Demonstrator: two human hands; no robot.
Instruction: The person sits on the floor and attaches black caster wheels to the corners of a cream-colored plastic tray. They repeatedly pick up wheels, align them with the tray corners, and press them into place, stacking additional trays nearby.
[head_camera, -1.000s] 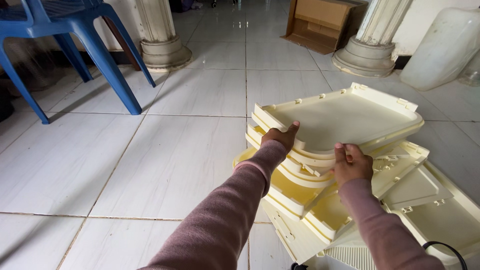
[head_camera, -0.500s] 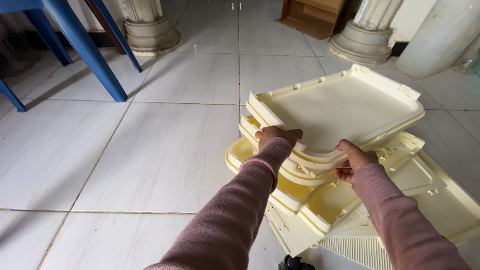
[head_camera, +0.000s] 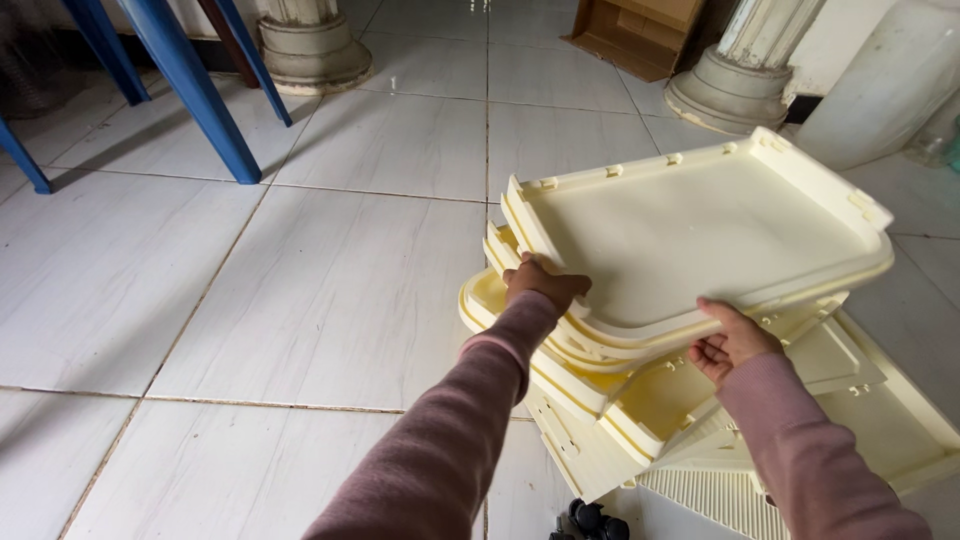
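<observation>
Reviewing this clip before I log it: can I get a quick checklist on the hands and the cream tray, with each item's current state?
1. Left hand grips the top tray at its near-left corner: ok.
2. Right hand under the near edge: ok.
3. Tray level: not ok, tilted.
4. Tray free of the stack beneath: cannot tell.
5. Tiled floor to the left free of objects: ok.

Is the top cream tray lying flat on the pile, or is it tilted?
Tilted. The top cream tray is gripped at its near edge by the left hand and right hand.
</observation>
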